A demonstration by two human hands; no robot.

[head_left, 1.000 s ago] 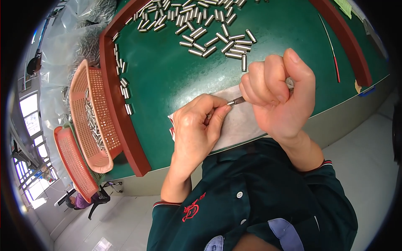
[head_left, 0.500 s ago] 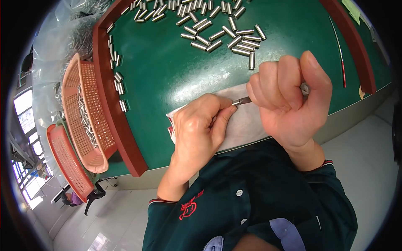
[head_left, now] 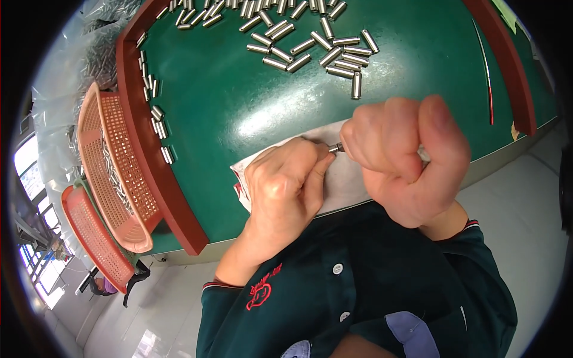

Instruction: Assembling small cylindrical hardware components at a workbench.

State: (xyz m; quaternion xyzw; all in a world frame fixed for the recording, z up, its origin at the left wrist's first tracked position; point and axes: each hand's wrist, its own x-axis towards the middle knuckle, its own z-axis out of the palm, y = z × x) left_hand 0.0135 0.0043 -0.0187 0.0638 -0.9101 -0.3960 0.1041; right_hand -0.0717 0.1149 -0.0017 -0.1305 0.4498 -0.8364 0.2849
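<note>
My left hand (head_left: 283, 182) is closed, thumb and forefinger pinching a small shiny metal cylinder (head_left: 335, 147) whose end sticks out toward my right hand. My right hand (head_left: 406, 158) forms a fist close beside it, knuckles up, wrapped round a slim rod-like tool. Most of that tool is covered by the fingers; a pale end (head_left: 423, 154) peeps out by the thumb. Both hands are above a whitish cloth (head_left: 352, 185) at the table's near edge. Farther off, many loose metal cylinders (head_left: 300, 62) lie scattered on the green tabletop (head_left: 215, 89).
Raised red-brown borders run along the left (head_left: 156, 173) and right (head_left: 507, 65) of the table. Several cylinders (head_left: 160, 129) line the left border. Orange baskets (head_left: 140, 173) with metal parts stand beyond it, near plastic bags (head_left: 57, 107). A thin red-handled tool (head_left: 490, 104) lies at right.
My right hand has moved nearer my left fingertips, and the dark shaft that showed between the hands is now nearly hidden. The view has shifted slightly; the left hand keeps its pinch.
</note>
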